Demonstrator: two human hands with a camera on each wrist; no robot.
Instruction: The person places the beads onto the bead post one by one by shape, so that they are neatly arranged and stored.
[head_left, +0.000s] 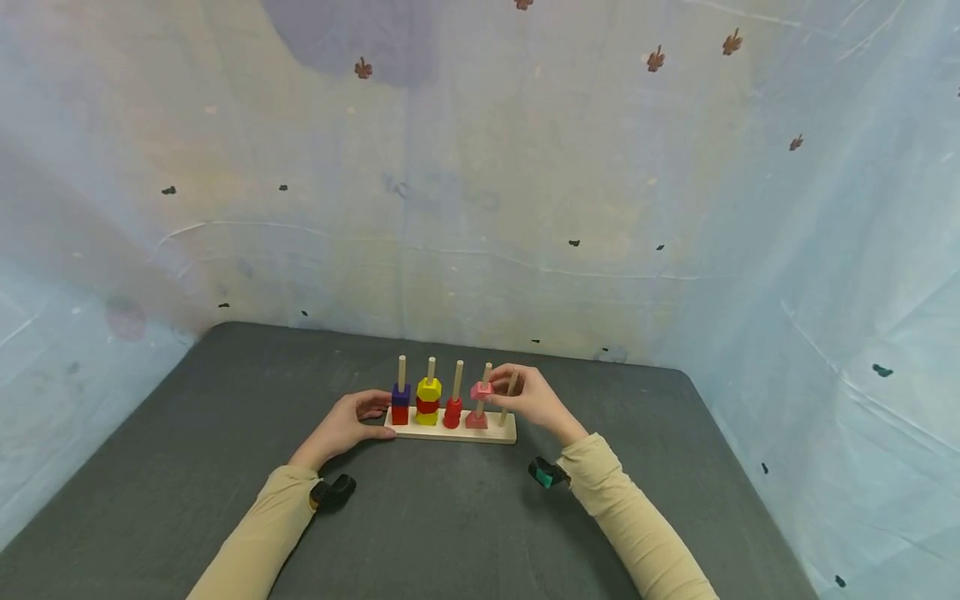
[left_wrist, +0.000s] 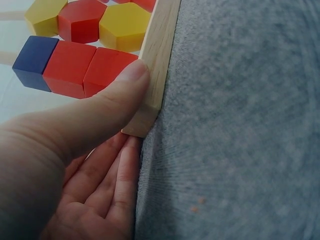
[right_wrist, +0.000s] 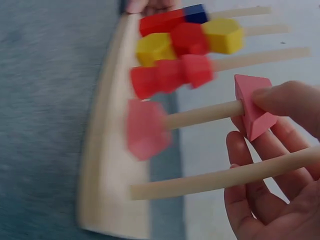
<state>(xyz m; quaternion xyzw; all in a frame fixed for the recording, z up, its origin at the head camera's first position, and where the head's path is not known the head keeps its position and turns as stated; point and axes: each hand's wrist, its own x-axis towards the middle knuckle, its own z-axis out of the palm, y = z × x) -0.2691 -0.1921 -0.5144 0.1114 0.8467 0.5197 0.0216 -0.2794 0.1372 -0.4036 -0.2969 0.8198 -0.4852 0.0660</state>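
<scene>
A wooden peg board (head_left: 450, 435) with several upright pegs stands on the dark table. My left hand (head_left: 345, 427) grips its left end, the thumb (left_wrist: 117, 87) on the front edge and the fingers around the end. My right hand (head_left: 534, 396) pinches a pink triangular block (right_wrist: 254, 106) between thumb and fingers. That block is threaded on the fourth peg (right_wrist: 205, 114), partway up and apart from the pink block (right_wrist: 145, 129) at its base. The rightmost peg (right_wrist: 225, 172) is bare and passes in front of the right fingers.
The leftmost peg carries red blocks and a dark blue block (head_left: 401, 395). Beside it, a red hexagonal block (head_left: 427, 405) sits between yellow ones. Red round-looking blocks (head_left: 452, 414) fill the base of the middle peg. A patterned pale sheet (head_left: 480, 208) hangs behind the table.
</scene>
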